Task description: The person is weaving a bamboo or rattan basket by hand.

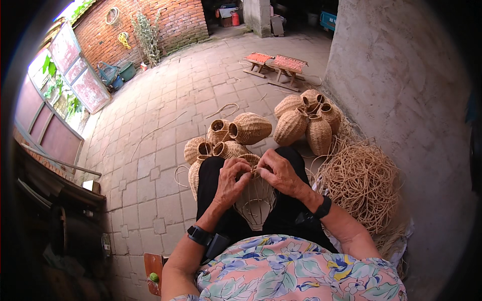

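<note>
Where the person's dark-trousered knees part, an open-ribbed basket frame [255,200] sits between the thighs, its thin, pale ribs spreading apart and converging toward the near end. The left hand [233,180] and the right hand [281,173] meet over its far edge, thumb and fingers of each drawn narrow and pinching the work there; the exact strand between the fingertips is too small to tell. A curved woven band shows just beyond the knuckles, partly covered, and whether it belongs to the frame cannot be told.

Past the left knee stands a cluster of bulging wicker baskets [251,129], tightly woven in tan cord, with round, dark mouths; the nearest is partly hidden by the knee. A second cluster of narrow-necked wicker baskets [319,134] leans together near the rough grey plaster wall [401,100]. Shadow hides the insides of both groups. Beside the right arm, a tangled heap of smooth tan cord [359,183] lies against that wall, its lower part cut off by the arm.

Two low stools with red woven seats [288,63] stand farther out on the square paving [150,175]. By the brick wall [170,25] are a green tub [127,71] and a blue bucket [117,83], their contents hard to make out. The dark lower-left corner blurs into shadow.
</note>
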Motion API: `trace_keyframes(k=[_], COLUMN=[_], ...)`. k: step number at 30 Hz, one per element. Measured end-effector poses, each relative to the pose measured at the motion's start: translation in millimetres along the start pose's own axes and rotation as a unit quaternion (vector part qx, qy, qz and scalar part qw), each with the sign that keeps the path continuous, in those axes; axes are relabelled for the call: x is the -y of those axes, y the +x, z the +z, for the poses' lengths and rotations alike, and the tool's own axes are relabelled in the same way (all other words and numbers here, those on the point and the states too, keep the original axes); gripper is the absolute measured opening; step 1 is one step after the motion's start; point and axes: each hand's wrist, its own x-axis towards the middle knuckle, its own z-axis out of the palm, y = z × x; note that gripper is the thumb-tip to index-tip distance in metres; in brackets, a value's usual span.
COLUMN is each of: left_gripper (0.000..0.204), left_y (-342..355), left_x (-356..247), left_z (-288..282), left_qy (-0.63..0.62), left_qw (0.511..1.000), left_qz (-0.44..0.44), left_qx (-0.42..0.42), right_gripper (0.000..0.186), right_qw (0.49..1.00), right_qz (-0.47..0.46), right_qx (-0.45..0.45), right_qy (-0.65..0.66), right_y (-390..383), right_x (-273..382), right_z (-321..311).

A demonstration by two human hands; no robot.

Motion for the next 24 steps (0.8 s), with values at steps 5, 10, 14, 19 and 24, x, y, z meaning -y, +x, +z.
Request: trace_keyframes(k=[5, 10, 14, 19, 24], left_gripper=[0.014, 0.014, 0.015, 0.018, 0.018], left_y=[0, 0, -1, -2, 1], left_x=[0, 1, 2, 3, 5], left_z=[-1, -2, -1, -2, -4], left_qy=[0.009, 0.005, -0.023, -0.015, -0.027], left_qw=[1.0, 1.0, 1.0, 1.0, 0.999], left_qz=[0.025, 0.024, 0.014, 0.022, 0.031], left_qx=[-0.004, 0.005, -0.003, -0.003, 0.015], right_gripper=[0.01, 0.013, 0.014, 0.013, 0.01], right_qw=[0.999, 0.998, 0.996, 0.99, 0.99], right_qz=[-0.011, -0.015, -0.017, -0.053, -0.048], right_qx=[-0.009, -0.005, -0.019, -0.042, -0.049], right_qy=[-0.029, -0.065, -0.084, -0.125, -0.119], right_y=[2, 2, 3, 1, 1], right_x=[5, 6, 6, 8, 8], right_z=[4, 7, 10, 16, 14])
